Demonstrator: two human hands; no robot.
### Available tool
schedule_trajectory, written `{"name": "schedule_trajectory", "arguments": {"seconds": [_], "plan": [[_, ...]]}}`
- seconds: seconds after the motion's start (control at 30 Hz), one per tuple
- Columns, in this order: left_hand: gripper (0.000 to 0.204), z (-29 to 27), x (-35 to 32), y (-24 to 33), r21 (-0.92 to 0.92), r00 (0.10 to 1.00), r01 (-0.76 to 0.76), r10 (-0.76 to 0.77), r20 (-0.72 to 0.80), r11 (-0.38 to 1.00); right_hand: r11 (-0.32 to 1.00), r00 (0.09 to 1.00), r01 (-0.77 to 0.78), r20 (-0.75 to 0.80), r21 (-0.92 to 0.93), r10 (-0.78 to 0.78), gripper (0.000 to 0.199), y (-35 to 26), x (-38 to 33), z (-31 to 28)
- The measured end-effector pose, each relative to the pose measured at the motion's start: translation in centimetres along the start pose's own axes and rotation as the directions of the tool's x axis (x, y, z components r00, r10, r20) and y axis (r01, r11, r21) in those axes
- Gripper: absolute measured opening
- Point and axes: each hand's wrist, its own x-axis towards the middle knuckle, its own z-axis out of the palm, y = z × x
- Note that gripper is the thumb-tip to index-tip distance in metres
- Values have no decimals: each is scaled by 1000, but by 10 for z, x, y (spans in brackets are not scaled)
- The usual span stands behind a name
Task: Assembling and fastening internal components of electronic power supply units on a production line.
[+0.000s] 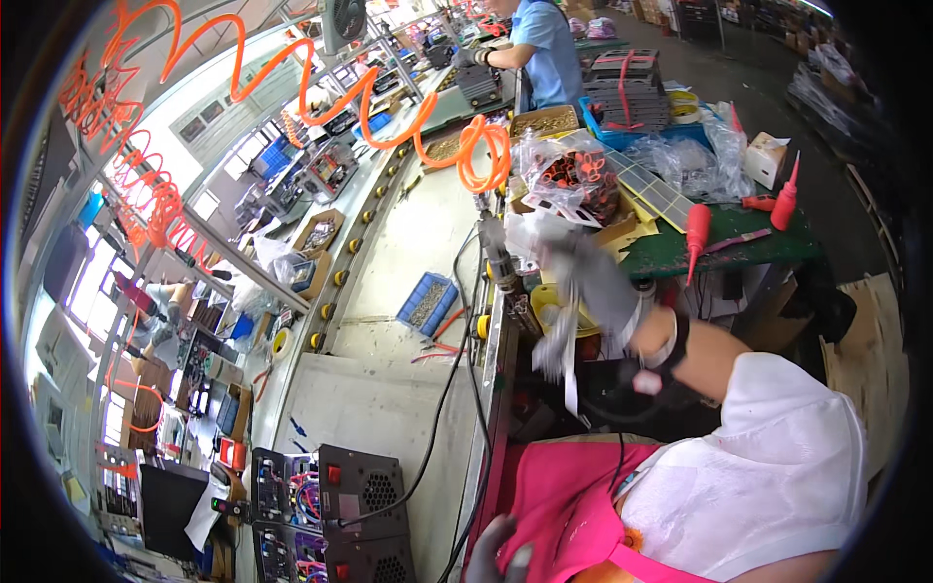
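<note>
My right hand, in a grey glove, is raised over the bench's right edge and smeared by motion. A blurred pale strip hangs below it; whether the fingers hold it I cannot tell. Just left of that hand, a dark powered hand tool hangs from an orange coiled hose. My left hand, also gloved in grey, shows partly at the lower edge beside the pink apron. Its visible fingers are apart, with nothing seen in them. Left of it stand open-sided black metal units with coloured wires and red switches.
A blue tray of small metal parts lies on the bench, near black cables. On the green side table are red squeeze bottles and a bag of orange-and-black parts. A co-worker in blue stands farther up.
</note>
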Motion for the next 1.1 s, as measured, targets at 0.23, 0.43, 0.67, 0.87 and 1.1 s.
{"name": "schedule_trajectory", "arguments": {"seconds": [0.23, 0.43, 0.67, 0.87, 1.1], "plan": [[33, -24, -60, 11, -113, 753, 13, -84, -653, 994, 175, 662, 375, 130, -911, -738, 45, -6, 103, -94], [34, -61, -76, -6, -122, 136, 158, -144, -980, 980, 751, 910, 415, 248, -513, -333, 29, 21, 22, 7], [45, -104, -85, -62, -55, 347, 261, -147, -926, 964, 769, 603, 608, 745, -196, -287, 51, 69, -48, 193], [42, -125, -78, -96, 357, 502, 321, 162, -850, 877, 711, 441, 690, 859, -137, -262, 66, 86, -80, 295], [24, -153, -84, -101, 369, 589, 399, 75, -805, 839, 934, 622, 333, 775, -132, -112, 80, 102, -88, 273]]}}
